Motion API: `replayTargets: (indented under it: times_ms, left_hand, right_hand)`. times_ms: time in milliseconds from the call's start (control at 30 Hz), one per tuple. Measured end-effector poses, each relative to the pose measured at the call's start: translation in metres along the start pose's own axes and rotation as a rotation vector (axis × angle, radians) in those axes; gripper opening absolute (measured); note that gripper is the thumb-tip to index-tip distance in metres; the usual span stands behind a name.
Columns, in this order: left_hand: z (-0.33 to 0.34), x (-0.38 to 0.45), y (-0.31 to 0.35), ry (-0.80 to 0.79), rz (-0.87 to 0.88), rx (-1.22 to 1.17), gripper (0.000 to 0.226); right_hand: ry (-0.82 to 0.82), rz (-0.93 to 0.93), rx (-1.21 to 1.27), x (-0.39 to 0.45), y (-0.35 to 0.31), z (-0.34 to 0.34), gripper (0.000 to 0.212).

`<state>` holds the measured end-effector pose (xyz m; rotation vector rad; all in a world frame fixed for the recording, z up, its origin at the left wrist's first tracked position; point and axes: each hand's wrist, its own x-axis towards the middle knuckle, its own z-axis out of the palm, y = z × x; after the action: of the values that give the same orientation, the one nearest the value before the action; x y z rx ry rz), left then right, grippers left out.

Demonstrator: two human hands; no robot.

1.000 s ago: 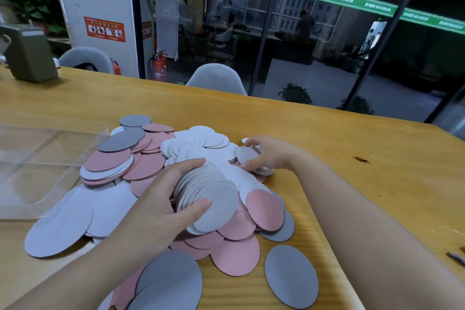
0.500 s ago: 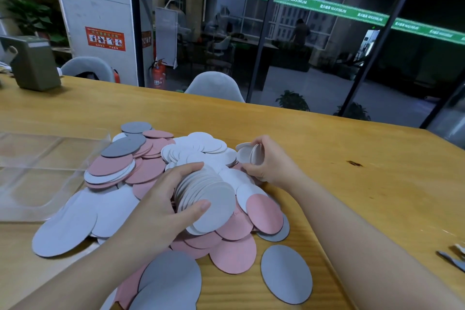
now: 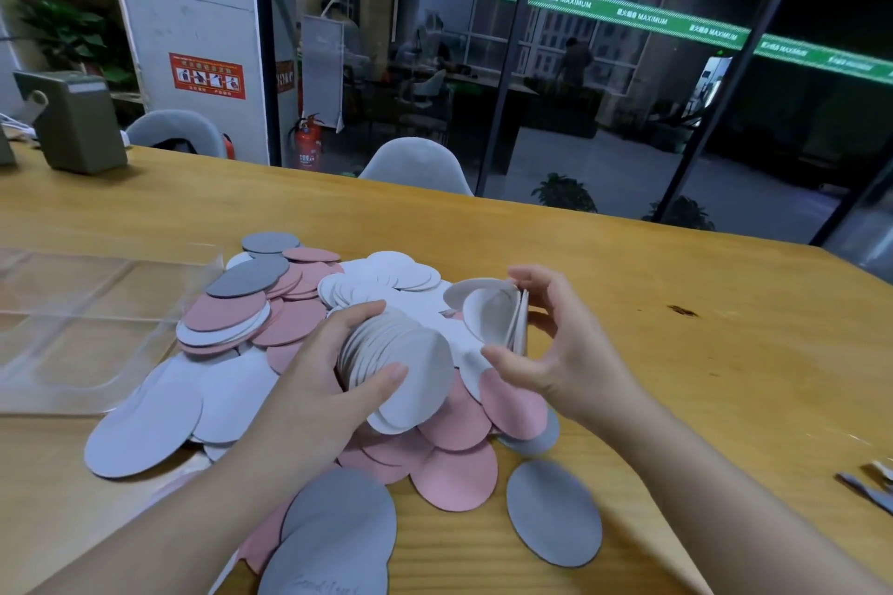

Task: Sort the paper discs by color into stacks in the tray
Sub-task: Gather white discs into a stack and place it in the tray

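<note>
Raised since the earlier frames, your right hand (image 3: pixel 563 353) now pinches a few small white discs (image 3: pixel 490 316) on edge above the pile of paper discs (image 3: pixel 299 319), well clear of the wooden table (image 3: pixel 700 353). Your left hand (image 3: pixel 333 382) curls round a fanned stack of white discs (image 3: pixel 410 367). Farther left, the clear tray (image 3: pixel 72 329) appears to hold no discs, though glare obscures it.

Left hand (image 3: pixel 333 382) and right hand (image 3: pixel 555 353) each grip white discs (image 3: pixel 410 367)
</note>
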<state>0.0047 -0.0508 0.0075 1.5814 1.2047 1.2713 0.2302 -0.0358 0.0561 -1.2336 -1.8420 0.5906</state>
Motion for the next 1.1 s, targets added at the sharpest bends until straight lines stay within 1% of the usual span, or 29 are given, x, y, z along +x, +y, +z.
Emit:
replayTargets:
  times_ms: [133, 333, 433, 500, 567, 700, 800, 933, 1033, 1100]
  left_hand:
    - [0.001, -0.002, 0.0, 0.02, -0.01, 0.017, 0.05]
    - [0.004, -0.003, 0.0, 0.031, 0.001, 0.064, 0.05]
    - [0.005, -0.003, 0.0, 0.025, 0.012, 0.056, 0.047]
    - [0.004, -0.003, 0.001, 0.02, 0.014, 0.056, 0.046]
    - [0.004, -0.003, 0.0, 0.01, 0.015, 0.061, 0.05]
    - [0.003, -0.004, -0.001, -0.006, 0.031, 0.09, 0.054]
    - [0.004, -0.004, 0.001, -0.034, 0.08, 0.119, 0.05]
    - [0.003, -0.003, 0.001, -0.061, 0.119, 0.13, 0.047]
    - [0.002, -0.002, -0.001, -0.072, 0.126, 0.132, 0.051]
    - [0.002, -0.001, -0.001, -0.08, 0.134, 0.134, 0.051]
  right_hand:
    - [-0.023, -0.029, -0.02, -0.022, -0.004, -0.001, 0.074]
    - [-0.08, -0.057, -0.019, -0.045, -0.01, -0.003, 0.069]
    - [-0.074, -0.074, -0.054, -0.051, -0.012, -0.006, 0.069]
    - [-0.067, -0.064, -0.049, -0.055, -0.012, -0.006, 0.069]
    - [-0.081, -0.052, -0.034, -0.057, -0.011, -0.004, 0.069]
    - [-0.148, -0.024, -0.028, -0.055, -0.01, 0.007, 0.07]
    - [-0.186, -0.002, -0.053, -0.05, -0.011, 0.015, 0.071]
    - [-0.155, 0.012, -0.089, -0.043, -0.012, 0.025, 0.072]
    - [-0.116, 0.001, -0.108, -0.039, -0.012, 0.033, 0.083]
    - [-0.111, -0.008, -0.133, -0.037, -0.012, 0.039, 0.086]
